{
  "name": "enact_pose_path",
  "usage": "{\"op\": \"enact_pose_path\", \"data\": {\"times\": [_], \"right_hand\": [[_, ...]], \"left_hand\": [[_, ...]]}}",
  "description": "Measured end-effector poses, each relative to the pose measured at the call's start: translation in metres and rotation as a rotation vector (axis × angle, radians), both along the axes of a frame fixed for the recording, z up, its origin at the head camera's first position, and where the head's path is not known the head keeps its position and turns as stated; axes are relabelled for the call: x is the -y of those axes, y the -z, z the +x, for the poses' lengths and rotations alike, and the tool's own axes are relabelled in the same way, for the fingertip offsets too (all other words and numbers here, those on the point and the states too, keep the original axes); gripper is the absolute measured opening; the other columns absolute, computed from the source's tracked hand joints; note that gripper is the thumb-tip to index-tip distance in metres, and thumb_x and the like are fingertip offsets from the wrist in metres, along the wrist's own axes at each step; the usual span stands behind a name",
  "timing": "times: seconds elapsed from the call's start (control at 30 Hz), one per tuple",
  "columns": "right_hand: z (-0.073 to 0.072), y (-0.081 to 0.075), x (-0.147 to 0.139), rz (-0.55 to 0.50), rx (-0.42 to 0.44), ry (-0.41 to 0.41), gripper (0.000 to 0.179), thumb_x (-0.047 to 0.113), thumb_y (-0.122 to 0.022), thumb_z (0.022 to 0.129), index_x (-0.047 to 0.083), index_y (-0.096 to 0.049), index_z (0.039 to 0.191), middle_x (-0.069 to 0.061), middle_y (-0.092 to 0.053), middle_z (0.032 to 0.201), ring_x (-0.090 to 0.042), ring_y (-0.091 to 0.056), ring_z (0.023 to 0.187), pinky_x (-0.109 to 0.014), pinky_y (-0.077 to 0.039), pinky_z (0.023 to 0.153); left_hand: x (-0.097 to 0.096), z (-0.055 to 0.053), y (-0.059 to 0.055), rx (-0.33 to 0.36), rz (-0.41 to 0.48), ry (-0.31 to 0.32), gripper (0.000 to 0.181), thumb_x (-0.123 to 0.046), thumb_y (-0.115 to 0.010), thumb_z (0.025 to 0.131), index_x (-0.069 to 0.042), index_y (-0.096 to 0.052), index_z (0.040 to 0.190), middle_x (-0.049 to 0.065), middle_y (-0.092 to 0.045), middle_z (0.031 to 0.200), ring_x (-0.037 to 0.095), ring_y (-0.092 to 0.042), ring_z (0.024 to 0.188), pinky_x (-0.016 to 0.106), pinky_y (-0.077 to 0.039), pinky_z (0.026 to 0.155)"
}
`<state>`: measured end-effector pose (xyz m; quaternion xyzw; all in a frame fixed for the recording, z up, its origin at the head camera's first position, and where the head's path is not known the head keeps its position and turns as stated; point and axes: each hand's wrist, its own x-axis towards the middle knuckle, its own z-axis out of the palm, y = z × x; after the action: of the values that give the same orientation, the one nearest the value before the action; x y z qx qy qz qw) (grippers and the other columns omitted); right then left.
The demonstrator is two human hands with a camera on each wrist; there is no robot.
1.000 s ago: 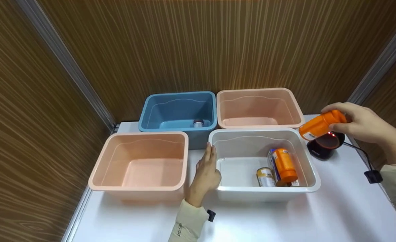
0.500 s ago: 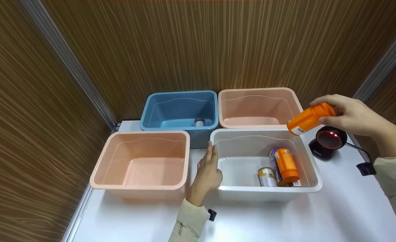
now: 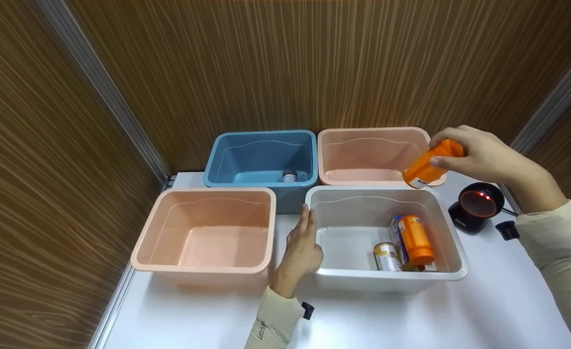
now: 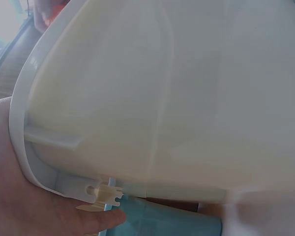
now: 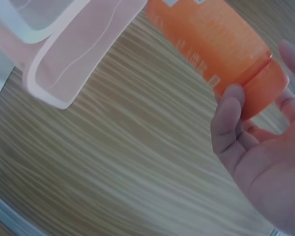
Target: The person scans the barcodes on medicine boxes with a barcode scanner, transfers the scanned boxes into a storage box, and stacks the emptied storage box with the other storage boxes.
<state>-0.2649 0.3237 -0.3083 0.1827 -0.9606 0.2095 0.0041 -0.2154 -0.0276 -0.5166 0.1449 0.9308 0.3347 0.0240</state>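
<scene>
My right hand point(image 3: 481, 155) grips an orange plastic bottle point(image 3: 421, 169) near its cap end. The bottle is tilted, its labelled base pointing down and left over the rim between the white bin and the rear peach bin. In the right wrist view, fingers and thumb close round the orange cap point(image 5: 265, 88). My left hand point(image 3: 300, 257) rests against the left side of the white bin point(image 3: 387, 275), two fingers straight along its rim. Inside that bin lie a second orange bottle point(image 3: 416, 237), a blue box point(image 3: 398, 237) partly beneath it, and a gold-and-white can point(image 3: 387, 257).
A blue bin point(image 3: 261, 185) at the back holds a small dark-capped bottle point(image 3: 289, 176). To its right is a peach bin point(image 3: 372, 130); another peach bin point(image 3: 203, 269) stands front left. A black scanner point(image 3: 477, 203) with red lights sits right of the white bin.
My right hand has carried the orange bottle left and slightly up, from in front of the scanner to above the rims of the right-hand bins. My left hand has stayed at the white bin.
</scene>
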Motion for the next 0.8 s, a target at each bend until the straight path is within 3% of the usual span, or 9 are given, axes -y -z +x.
{"op": "enact_pose_path", "data": {"times": [0.1, 0.27, 0.8], "right_hand": [[-0.007, -0.001, 0.01, 0.006, 0.021, -0.011, 0.036, 0.038, -0.063, 0.1, 0.013, -0.062, 0.126, -0.013, -0.055, 0.113, -0.031, -0.055, 0.095, -0.04, -0.048, 0.072], [-0.019, -0.003, 0.023, 0.018, 0.005, -0.04, 0.037, 0.038, -0.059, 0.102, 0.011, -0.061, 0.127, -0.014, -0.058, 0.117, -0.034, -0.056, 0.099, -0.051, -0.048, 0.078], [-0.058, 0.006, 0.083, -0.007, -0.031, -0.08, 0.039, 0.025, -0.058, 0.1, 0.009, -0.055, 0.136, -0.019, -0.053, 0.121, -0.037, -0.053, 0.102, -0.055, -0.045, 0.081]], "left_hand": [[-0.001, 0.001, -0.001, 0.014, -0.001, -0.003, 0.078, 0.003, -0.052, 0.091, -0.001, -0.016, 0.161, 0.01, 0.001, 0.169, 0.027, -0.017, 0.152, 0.053, -0.019, 0.117], [-0.004, 0.002, -0.002, 0.034, 0.005, 0.0, 0.079, 0.002, -0.052, 0.092, -0.002, -0.014, 0.161, 0.009, 0.004, 0.169, 0.024, -0.014, 0.152, 0.052, -0.017, 0.118], [-0.009, 0.006, -0.002, 0.027, 0.006, -0.001, 0.079, 0.001, -0.053, 0.092, -0.001, -0.015, 0.161, 0.009, 0.003, 0.169, 0.023, -0.012, 0.153, 0.051, -0.018, 0.118]]}}
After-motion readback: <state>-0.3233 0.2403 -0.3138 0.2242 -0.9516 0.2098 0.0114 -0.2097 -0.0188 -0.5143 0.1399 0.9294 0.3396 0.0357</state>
